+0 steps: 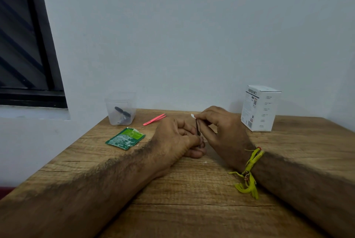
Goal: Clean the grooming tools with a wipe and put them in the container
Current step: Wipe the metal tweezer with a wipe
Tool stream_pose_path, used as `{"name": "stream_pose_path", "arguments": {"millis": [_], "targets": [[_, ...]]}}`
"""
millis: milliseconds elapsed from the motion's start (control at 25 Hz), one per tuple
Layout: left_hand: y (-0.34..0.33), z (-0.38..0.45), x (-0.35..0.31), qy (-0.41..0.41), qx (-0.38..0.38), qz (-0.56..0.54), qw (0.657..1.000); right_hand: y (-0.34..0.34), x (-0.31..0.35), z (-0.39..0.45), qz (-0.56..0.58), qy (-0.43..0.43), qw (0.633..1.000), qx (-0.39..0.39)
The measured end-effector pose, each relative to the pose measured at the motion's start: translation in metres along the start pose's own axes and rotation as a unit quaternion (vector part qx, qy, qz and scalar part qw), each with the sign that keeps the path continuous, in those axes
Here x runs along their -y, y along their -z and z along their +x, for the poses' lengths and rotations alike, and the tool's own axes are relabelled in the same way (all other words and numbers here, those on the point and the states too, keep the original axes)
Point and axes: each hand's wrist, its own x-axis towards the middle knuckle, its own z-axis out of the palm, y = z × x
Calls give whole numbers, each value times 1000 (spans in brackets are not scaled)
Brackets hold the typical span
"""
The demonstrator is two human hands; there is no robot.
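A slim dark metal grooming tool (197,127) is standing nearly upright between the person's two hands, just above the middle of the wooden surface (192,189). The left hand (177,139) is grasping its lower end, fingers curled round it, with the heel of the hand resting on the wood. The right hand (221,128) is pinching a small white wipe (193,116) against the upper end of the tool; a corner of the wipe is poking out past the fingertips (201,115). Both grips are clenched on what they are holding. How the wipe is folded inside the fingers I cannot tell.

A yellow-green thread band (248,172) is hanging round the right wrist, its loose ends trailing onto the surface.

Just beyond the left hand, a pair of pink tweezers (154,119) is lying flat on the wood, apart from both hands. Nearer the left edge, a torn green sachet (125,139) is lying open. Behind it, at the far left corner against the wall, a clear plastic container (121,111) is standing upright with a dark tool (123,112) leaning inside it; what kind of tool is too small to make out.

Over at the far right, well apart from the hands, a white cardboard box (260,108) with printed text is standing upright near the pale wall (182,36). A dark-framed window (28,45) is showing at the upper left.
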Motion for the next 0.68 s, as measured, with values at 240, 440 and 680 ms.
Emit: {"name": "stream_pose_path", "arguments": {"millis": [240, 440, 680], "targets": [[0, 1, 0, 4, 1, 3, 1000, 1, -1, 0, -6, -8, 1000, -3], [-1, 1, 0, 3, 1, 7, 1000, 1, -3, 0, 0, -13, 1000, 4], [1, 4, 2, -3, -17, -8, 1000, 0, 0, -1, -10, 14, 999, 36]]}}
